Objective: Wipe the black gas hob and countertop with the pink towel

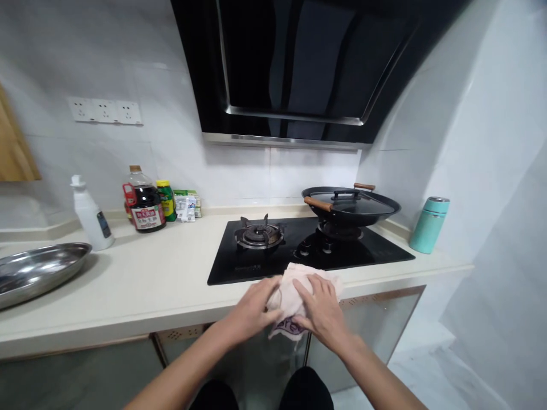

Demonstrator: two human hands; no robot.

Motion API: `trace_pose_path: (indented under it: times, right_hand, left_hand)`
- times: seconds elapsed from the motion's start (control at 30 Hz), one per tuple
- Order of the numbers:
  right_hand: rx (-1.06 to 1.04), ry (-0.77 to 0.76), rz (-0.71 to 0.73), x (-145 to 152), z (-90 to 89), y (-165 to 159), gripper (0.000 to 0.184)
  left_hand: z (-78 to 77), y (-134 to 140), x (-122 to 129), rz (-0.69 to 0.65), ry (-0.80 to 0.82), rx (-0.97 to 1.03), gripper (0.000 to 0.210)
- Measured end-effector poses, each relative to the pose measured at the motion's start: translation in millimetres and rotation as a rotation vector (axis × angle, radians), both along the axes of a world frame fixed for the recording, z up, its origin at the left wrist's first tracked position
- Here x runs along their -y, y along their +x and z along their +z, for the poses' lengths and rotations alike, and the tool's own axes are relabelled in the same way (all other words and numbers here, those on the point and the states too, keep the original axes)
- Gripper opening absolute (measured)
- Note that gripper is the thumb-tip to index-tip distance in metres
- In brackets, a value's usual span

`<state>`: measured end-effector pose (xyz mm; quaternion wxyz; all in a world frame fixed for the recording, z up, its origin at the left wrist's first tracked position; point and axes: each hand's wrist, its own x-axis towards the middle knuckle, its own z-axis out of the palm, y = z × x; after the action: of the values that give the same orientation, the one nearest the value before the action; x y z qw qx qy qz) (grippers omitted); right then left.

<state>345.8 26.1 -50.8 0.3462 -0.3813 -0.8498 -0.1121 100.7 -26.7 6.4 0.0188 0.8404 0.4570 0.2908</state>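
Observation:
A pale pink cloth (290, 293) with purple lettering on its lower edge is bunched at the counter's front edge, just before the black gas stove (256, 267). My left hand (255, 304) grips the cloth's left side, fingers bent against it. On the right part of the cloth lies my right hand (322, 310), its fingers curled over the top and thumb below. The cloth hides the stove's front edge in the middle. Behind my hands are the left burner (260, 234) and two knobs (327, 246).
A black wok (367, 217) with a glass lid (348, 199) sits on the right burner. A teal flask (429, 226) stands farther right. Left are a steel basin (47, 270), a white spray bottle (92, 216) and a soy sauce bottle (146, 208). A range hood (282, 68) hangs above.

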Motion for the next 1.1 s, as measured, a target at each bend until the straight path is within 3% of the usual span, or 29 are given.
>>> trace_pose_path:
  times: [0.1, 0.2, 0.3, 0.4, 0.5, 0.7, 0.9, 1.1]
  right_hand:
    - [-0.026, -0.026, -0.105, -1, -2.6, -47, 0.112]
    - [0.01, -0.006, -0.046, -2, -10.9, -94, 0.12]
    - [0.087, 0.11, 0.036, -6, -15.9, -115, 0.106]
    - [0.151, 0.202, 0.119, -13, -13.6, -102, 0.07]
    - [0.171, 0.228, 0.169, -22, -8.3, -63, 0.054]
    - [0.128, 0.212, 0.144, -45, -3.0, 51, 0.083]
    - [0.099, 0.116, -0.108, -83, -15.4, 191, 0.094]
    - [0.079, 0.065, -0.334, -110, -16.4, 304, 0.07]
  left_hand:
    - [10.0, -42, -3, 0.154, 0.045, 0.11, 0.042]
    - [13.2, -69, -20, 0.275, 0.129, 0.116, 0.041]
    - [7.4, -80, -36, 0.354, 0.17, 0.052, 0.044]
    - [0.8, -84, -41, 0.357, 0.188, -0.03, 0.045]
    - [-0.6, -86, -39, 0.346, 0.154, -0.087, 0.047]
    - [1.8, -89, -32, 0.343, 0.155, -0.141, 0.05]
    - [-2.2, -90, -33, 0.305, 0.26, -0.113, 0.04]
    - [-3.9, -86, -37, 0.31, 0.298, -0.114, 0.034]
